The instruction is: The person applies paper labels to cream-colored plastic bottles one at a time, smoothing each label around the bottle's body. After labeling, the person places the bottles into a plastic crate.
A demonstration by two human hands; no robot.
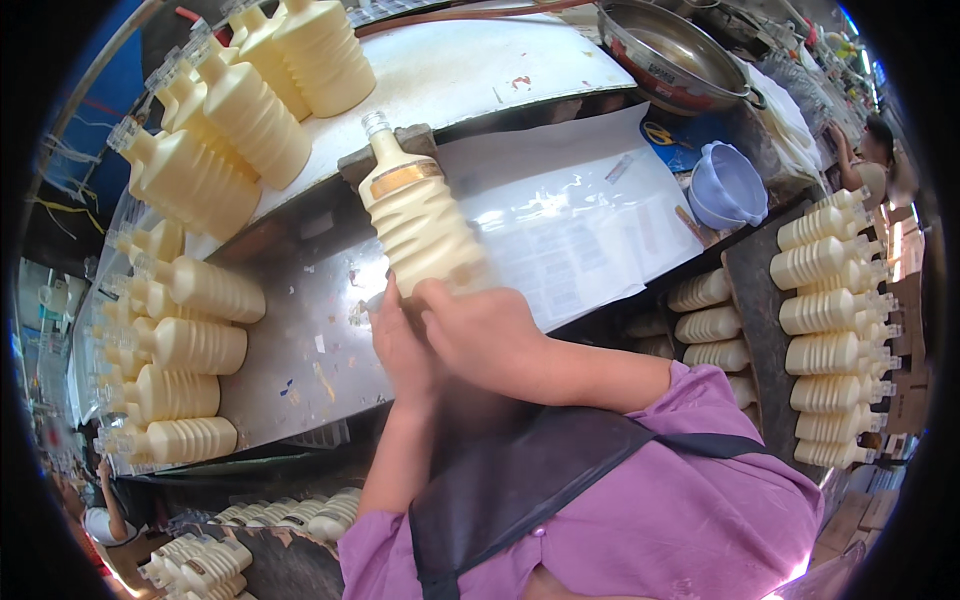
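Note:
A cream-coloured ribbed bottle (424, 225) with a clear threaded neck and a gold label (406, 178) on its shoulder lies tilted in front of me, neck pointing away. Its upper part rests by a dark block (417, 139) at the raised shelf's edge. My left hand (401, 349) grips the bottle's base from the left. At the lower right side of the same bottle, my right hand (487, 330) has its fingers curled against it. That lower side is blurred, and the fingertips are partly hidden.
White label sheets (577, 255) lie on the metal bench (300, 375). Similar bottles stand on the white shelf (480, 60), line the left side, and are stacked on the right (821, 292). A blue plastic basin (727, 187), yellow scissors (660, 133) and a metal pan (675, 52) are at the right.

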